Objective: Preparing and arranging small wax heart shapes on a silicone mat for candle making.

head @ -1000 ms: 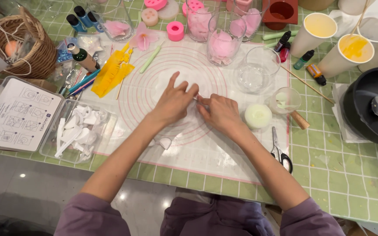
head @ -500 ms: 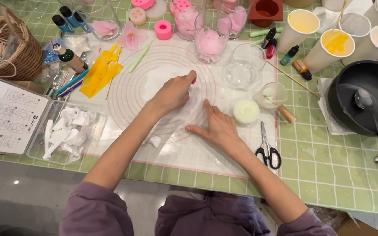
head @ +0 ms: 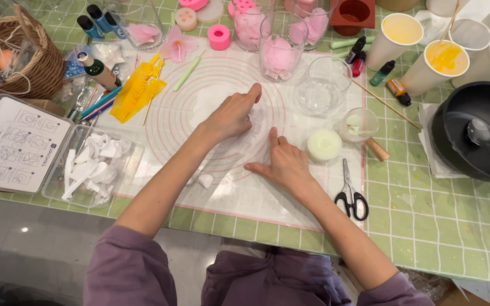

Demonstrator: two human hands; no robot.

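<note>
Sleeves, purple, sit nearest the camera; both forearms reach out over a translucent silicone mat (head: 228,192) w/ pink ring markings. Right hand (head: 284,165) lies flat on the mat, fingers spread open, palm down, gripping nothing. Left hand (head: 232,115) rests further in, fingers loosely curled, index stretched fwd; under it a pale, thin clear sheet or film (head: 254,133) seems pinned to the mat, though I can't tell if the fingertips pinch it or just press. A small white piece (head: 206,180) lies loose by the left forearm.

Risk, as I judge it: the film is near invisible, so a sliding palm could crease it or drag it off centre; the right elbow is close to the scissors (head: 351,195) & a sweep could knock them.

Containers, near to far: clear plastic box (head: 121,170) holds white mould bits; small cup (head: 359,123) holds pale green residue; empty glass (head: 324,85); dark pot (head: 477,133) w/ a spoon; tall glasses (head: 279,51) hold pink petals; paper cups (head: 399,39) hold yellowish wax; wicker basket (head: 21,54) holds string & an orange thing
</note>
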